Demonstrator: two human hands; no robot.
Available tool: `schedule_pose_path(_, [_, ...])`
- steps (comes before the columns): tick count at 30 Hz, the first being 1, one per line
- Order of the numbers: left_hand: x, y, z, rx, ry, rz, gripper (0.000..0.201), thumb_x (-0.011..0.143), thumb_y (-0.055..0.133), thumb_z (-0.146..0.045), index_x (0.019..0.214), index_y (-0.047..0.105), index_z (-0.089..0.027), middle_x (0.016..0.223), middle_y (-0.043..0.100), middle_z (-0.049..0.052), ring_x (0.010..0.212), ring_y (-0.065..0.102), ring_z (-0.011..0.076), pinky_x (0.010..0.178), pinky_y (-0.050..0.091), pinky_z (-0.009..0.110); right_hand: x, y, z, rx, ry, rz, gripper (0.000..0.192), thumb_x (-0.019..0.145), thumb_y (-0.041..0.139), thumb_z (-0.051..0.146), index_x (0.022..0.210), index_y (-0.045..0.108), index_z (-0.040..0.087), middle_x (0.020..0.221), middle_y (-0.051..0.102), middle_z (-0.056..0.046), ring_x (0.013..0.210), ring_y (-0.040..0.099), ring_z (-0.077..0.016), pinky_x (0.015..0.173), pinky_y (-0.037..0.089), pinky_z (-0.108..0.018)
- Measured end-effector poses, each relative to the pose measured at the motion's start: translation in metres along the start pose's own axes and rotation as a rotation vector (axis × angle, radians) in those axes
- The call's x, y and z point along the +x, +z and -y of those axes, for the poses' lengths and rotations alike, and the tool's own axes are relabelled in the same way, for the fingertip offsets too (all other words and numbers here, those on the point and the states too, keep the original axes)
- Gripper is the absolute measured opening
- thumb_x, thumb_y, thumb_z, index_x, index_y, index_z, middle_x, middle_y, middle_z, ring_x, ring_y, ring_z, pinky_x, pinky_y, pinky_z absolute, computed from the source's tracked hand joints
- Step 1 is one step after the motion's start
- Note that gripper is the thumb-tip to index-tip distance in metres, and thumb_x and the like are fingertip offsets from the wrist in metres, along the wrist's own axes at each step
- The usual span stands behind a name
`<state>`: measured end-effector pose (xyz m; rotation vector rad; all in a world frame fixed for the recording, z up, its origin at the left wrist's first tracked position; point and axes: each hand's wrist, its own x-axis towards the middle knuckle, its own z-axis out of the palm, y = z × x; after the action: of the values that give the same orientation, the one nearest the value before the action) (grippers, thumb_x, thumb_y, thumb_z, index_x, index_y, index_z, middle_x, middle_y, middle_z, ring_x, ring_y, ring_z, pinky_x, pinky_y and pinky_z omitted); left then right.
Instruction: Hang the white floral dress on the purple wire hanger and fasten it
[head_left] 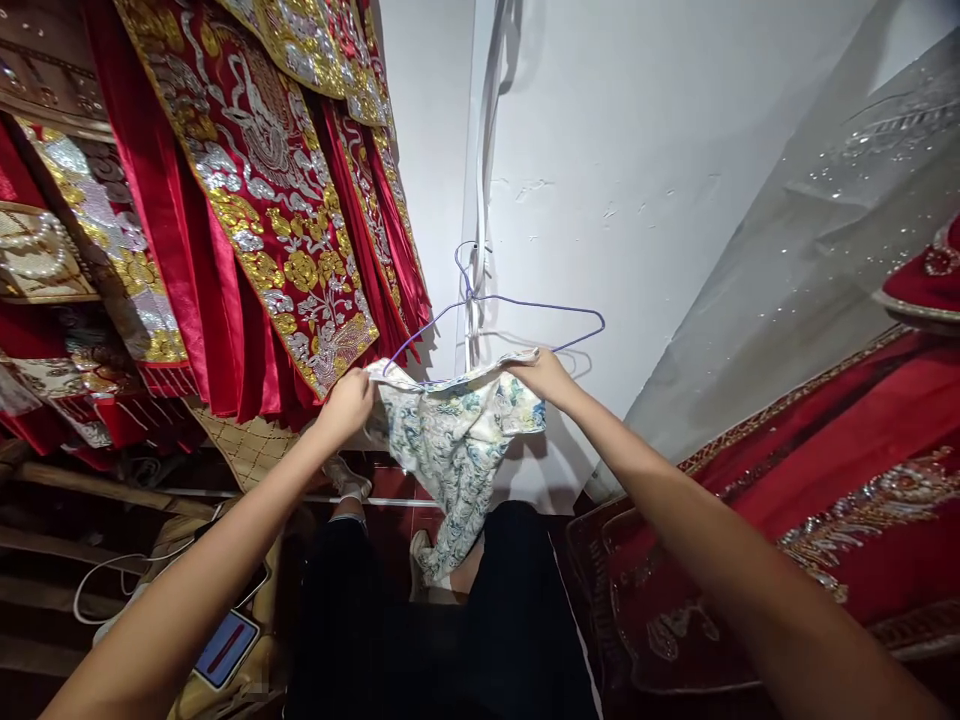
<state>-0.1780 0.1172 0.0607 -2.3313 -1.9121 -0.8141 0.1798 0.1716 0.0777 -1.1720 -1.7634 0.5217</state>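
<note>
A pale garment (454,440) with a blue and green floral print hangs between my two hands. My left hand (346,402) grips its left edge and my right hand (544,376) grips its right edge. A thin purple wire hanger (525,303) sits just above the cloth, its hook up against the white wall. The lower part of the garment droops in front of my dark trousers.
Red robes (270,200) with gold and silver embroidery hang at the upper left. More red embroidered cloth (847,500) lies at the right under a sheer sequinned fabric (810,250). A phone (225,648) and white cable (97,580) lie at lower left.
</note>
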Motion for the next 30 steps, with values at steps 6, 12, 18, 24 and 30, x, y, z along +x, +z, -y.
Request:
schedule_pose_path(6, [0.052, -0.008, -0.031, -0.211, 0.213, -0.250, 0.030, 0.097, 0.037, -0.026, 0.110, 0.062, -0.015, 0.113, 0.066, 0.014, 0.108, 0.060, 0.0264, 0.098, 0.046, 0.040, -0.024, 0.022, 0.018, 0.096, 0.001, 0.059, 0.022, 0.074, 0.062, 0.028, 0.084, 0.075, 0.015, 0.087, 0.077, -0.009, 0.085, 0.071, -0.0274, 0.076, 0.056, -0.037])
schedule_pose_path(12, [0.073, -0.007, -0.029, -0.234, 0.285, -0.272, 0.023, 0.094, 0.041, -0.021, 0.101, 0.063, -0.019, 0.095, 0.067, 0.010, 0.090, 0.061, 0.0258, 0.084, 0.047, 0.037, -0.036, -0.012, 0.040, -0.063, -0.124, -0.111, 0.064, 0.071, 0.065, 0.023, 0.135, 0.057, 0.017, 0.116, 0.071, -0.012, 0.105, 0.067, -0.0280, 0.089, 0.052, -0.038])
schedule_pose_path(18, [0.068, -0.016, -0.028, -0.174, 0.292, -0.180, 0.014, 0.093, 0.044, -0.021, 0.086, 0.056, -0.020, 0.078, 0.061, 0.005, 0.072, 0.056, 0.0216, 0.072, 0.042, 0.032, -0.026, -0.051, 0.026, -0.210, 0.019, -0.434, 0.099, 0.060, 0.078, 0.029, 0.144, 0.032, 0.006, 0.080, 0.070, -0.009, 0.077, 0.066, -0.0276, 0.074, 0.053, -0.039])
schedule_pose_path(24, [0.064, -0.022, -0.031, -0.151, 0.287, -0.157, 0.014, 0.094, 0.042, -0.022, 0.087, 0.054, -0.020, 0.078, 0.062, 0.005, 0.071, 0.056, 0.0207, 0.070, 0.041, 0.030, -0.013, -0.057, 0.013, -0.161, 0.104, -0.433, 0.114, 0.056, 0.080, 0.031, 0.151, 0.022, 0.007, 0.083, 0.071, -0.008, 0.075, 0.066, -0.0270, 0.072, 0.054, -0.039])
schedule_pose_path(30, [0.056, -0.029, -0.032, -0.178, 0.273, -0.181, 0.026, 0.100, 0.036, -0.033, 0.110, 0.057, -0.020, 0.103, 0.068, 0.010, 0.091, 0.063, 0.0260, 0.078, 0.044, 0.033, -0.015, -0.079, 0.013, -0.138, 0.055, -0.331, 0.043, 0.064, 0.076, 0.031, 0.101, 0.076, 0.008, 0.092, 0.076, -0.016, 0.086, 0.071, -0.0316, 0.079, 0.055, -0.039])
